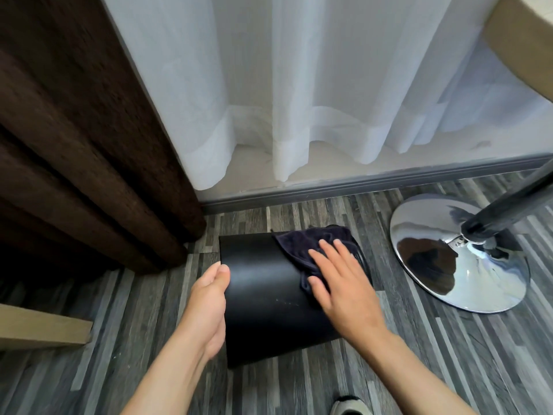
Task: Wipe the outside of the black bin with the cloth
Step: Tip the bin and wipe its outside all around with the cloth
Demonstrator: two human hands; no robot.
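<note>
The black bin [263, 301] lies on its side on the grey striped floor, its smooth outer wall facing up. A dark cloth [302, 244] is spread over the bin's far right part. My right hand [344, 289] presses flat on the cloth with fingers spread. My left hand [209, 304] cups the bin's left side, thumb on top, holding it steady.
A chrome stool base [443, 265] with its dark post stands close to the right of the bin. A brown curtain [74, 145] hangs at the left, and a white sheer curtain [299, 85] behind. A wooden edge [45, 327] juts in at the left. A shoe [350, 405] shows at the bottom.
</note>
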